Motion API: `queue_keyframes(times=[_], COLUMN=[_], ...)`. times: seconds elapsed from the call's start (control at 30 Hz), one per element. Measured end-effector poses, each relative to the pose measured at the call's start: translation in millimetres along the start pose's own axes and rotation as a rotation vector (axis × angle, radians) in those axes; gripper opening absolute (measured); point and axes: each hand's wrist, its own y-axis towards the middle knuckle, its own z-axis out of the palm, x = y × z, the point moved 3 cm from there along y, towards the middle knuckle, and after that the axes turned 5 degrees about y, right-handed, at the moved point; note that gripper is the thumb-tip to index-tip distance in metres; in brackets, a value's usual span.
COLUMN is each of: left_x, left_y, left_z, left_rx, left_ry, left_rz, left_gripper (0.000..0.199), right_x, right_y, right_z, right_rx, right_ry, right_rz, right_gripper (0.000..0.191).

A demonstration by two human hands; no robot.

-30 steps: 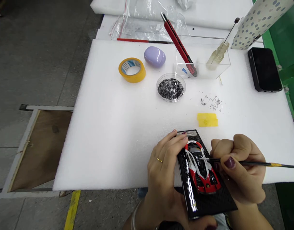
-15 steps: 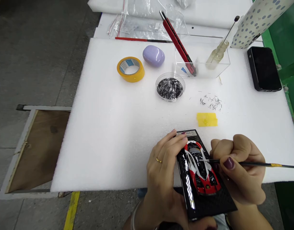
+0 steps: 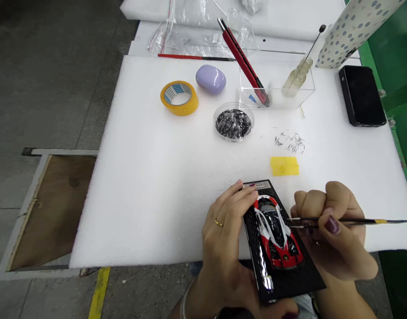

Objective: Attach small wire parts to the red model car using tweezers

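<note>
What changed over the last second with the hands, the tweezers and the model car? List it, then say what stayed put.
The right hand drew the tweezers back to the right, so their tips left the roof of the model car and now sit at its right edge. Nothing was picked up or let go. The left hand still steadies the black base; the tape roll and dish of pins did not move.

Two hands at the near edge: the left hand [image 3: 223, 230] and the right hand [image 3: 332, 230]. Between them, one model car [image 3: 276, 230] on one black base [image 3: 286, 274]. One pair of tweezers [image 3: 349, 220] in the right hand. Beyond the hands: one yellow pad [image 3: 284, 165], one scatter of loose pins [image 3: 289, 141], one dish [image 3: 234, 122] of pins, one tape roll [image 3: 179, 97], one purple case [image 3: 210, 79], one clear box [image 3: 276, 86], one red knife [image 3: 243, 60], one phone [image 3: 362, 95].
</note>
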Motion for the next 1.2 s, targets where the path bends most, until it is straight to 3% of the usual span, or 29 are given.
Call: queue_keyframes(times=[0.07, 0.13, 0.2, 0.27, 0.37, 0.47, 0.6, 0.73, 0.87, 1.03, 1.13, 1.2], left_x=[-2, -7, -14, -22, -32, -40, -45, -43, -38, -35, -31, -28], left_y=[1, 2, 2, 0, -3, -4, -3, -6, -12, -20, -22, -24], left_z=[-0.9, 0.6, 5.3, 13.6, 30.0, 46.2, 60.0, 63.0, 66.8, 71.2, 66.8, 58.5], left_rx=[0.012, 0.025, -0.008, -0.080, -0.201, -0.271, -0.303, -0.335, -0.298, -0.291, -0.240, -0.212], left_ry=[0.030, 0.087, 0.165, 0.265, 0.363, 0.399, 0.430, 0.484, 0.591, 0.685, 0.685, 0.646], left_rz=[0.024, 0.085, 0.157, 0.194, 0.163, 0.121, 0.138, 0.186, 0.253, 0.151, 0.239, 0.339], left_gripper=[0.051, 0.075, 0.097, 0.104, 0.104, 0.102, 0.101, 0.083, 0.074, 0.058, 0.068, 0.086], right_x=[4, 10, 18, 27, 42, 55, 62, 57, 48, 32, 32, 44], right_y=[2, 5, 11, 20, 32, 24, -13, -40, -45, -50, -56, -57], right_z=[-5, -15, -28, -41, -53, -60, -63, -59, -59, -59, -66, -88], right_rx=[-0.045, -0.097, -0.147, -0.132, 0.049, 0.166, 0.105, 0.110, 0.116, 0.099, 0.025, -0.137], right_ry=[0.007, -0.023, -0.133, -0.311, -0.611, -0.754, -0.784, -0.902, -0.912, -1.000, -1.041, -1.062], right_rz=[-0.022, -0.077, -0.138, -0.170, -0.163, -0.142, -0.076, -0.016, -0.088, -0.190, -0.320, -0.413], right_gripper=[0.027, 0.027, 0.020, 0.014, 0.033, 0.030, 0.014, 0.016, 0.020, 0.018, 0.020, 0.020])
